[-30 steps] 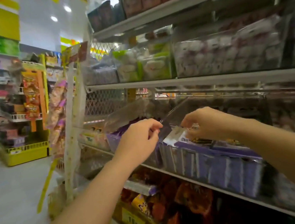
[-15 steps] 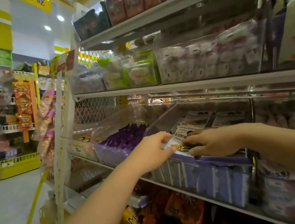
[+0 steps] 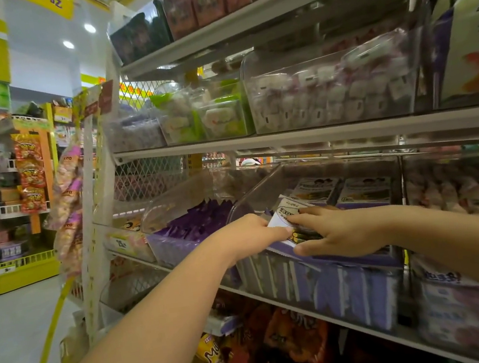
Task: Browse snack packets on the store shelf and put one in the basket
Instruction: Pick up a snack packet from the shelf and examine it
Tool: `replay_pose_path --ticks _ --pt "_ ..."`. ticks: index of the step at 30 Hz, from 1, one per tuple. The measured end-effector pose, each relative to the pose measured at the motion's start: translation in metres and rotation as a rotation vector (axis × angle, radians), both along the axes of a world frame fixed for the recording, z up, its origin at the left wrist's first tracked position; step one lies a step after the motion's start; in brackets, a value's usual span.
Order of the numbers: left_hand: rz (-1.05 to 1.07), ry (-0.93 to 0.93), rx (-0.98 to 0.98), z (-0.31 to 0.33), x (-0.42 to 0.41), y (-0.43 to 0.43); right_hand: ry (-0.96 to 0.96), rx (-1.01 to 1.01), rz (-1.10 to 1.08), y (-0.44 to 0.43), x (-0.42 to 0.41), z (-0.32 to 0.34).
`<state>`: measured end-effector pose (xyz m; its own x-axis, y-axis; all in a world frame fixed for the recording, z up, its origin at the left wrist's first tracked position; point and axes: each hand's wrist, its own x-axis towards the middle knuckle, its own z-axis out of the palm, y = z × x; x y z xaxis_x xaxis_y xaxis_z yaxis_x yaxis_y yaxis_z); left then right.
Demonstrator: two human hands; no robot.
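A white and purple snack packet [image 3: 285, 214] lies at the front of a clear plastic bin [image 3: 320, 286] on the middle shelf. My left hand [image 3: 246, 234] pinches its left edge. My right hand [image 3: 338, 234] rests on top of it, fingers spread over the packet, thumb under its front edge. More packets of the same kind [image 3: 363, 191] stand further back in the bin. No basket is in view.
A neighbouring clear bin holds purple packets [image 3: 198, 224]. The shelf above [image 3: 287, 137] carries bins of pale wrapped sweets [image 3: 330, 94]. Orange bags [image 3: 284, 338] fill the shelf below. A hanging strip of snacks [image 3: 66, 202] and the aisle floor [image 3: 6, 330] lie to the left.
Both hands have dropped lower onto the packet at the bin's front. The right hand went from a pinch above the bin to lying flat over the packet.
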<state>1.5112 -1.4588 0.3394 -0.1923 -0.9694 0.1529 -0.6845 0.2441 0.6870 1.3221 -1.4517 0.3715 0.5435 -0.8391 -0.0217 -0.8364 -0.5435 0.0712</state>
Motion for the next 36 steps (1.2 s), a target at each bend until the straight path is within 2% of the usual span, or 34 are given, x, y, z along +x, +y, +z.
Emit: replay_pose_path --ticks 7,12,16,19,23,29,31,36 --pt "0.076 0.325 -0.121 -0.011 0.001 0.003 -0.104 -0.088 0.038 0.008 0.003 0.004" --pt "0.138 0.355 -0.331 -0.006 0.024 0.016 -0.163 -0.137 0.041 0.024 0.002 0.016" --pt "0.132 0.489 -0.503 -0.012 0.05 0.04 -0.434 -0.237 0.145 0.033 0.026 0.019" --pt "0.122 0.649 -0.571 -0.024 0.072 0.059 -0.644 -0.211 0.234 0.032 0.064 0.009" --pt "0.129 0.774 -0.526 -0.044 0.104 0.084 -0.886 -0.044 0.379 0.033 0.126 -0.022" --pt "0.283 0.763 -0.43 -0.096 0.17 0.12 -1.245 0.39 0.531 0.042 0.214 -0.092" --pt "0.329 0.764 -0.356 -0.12 0.192 0.132 -1.289 0.52 0.522 0.044 0.239 -0.12" --pt "0.425 0.737 -0.181 -0.18 0.234 0.163 -1.247 0.791 0.419 0.045 0.29 -0.192"
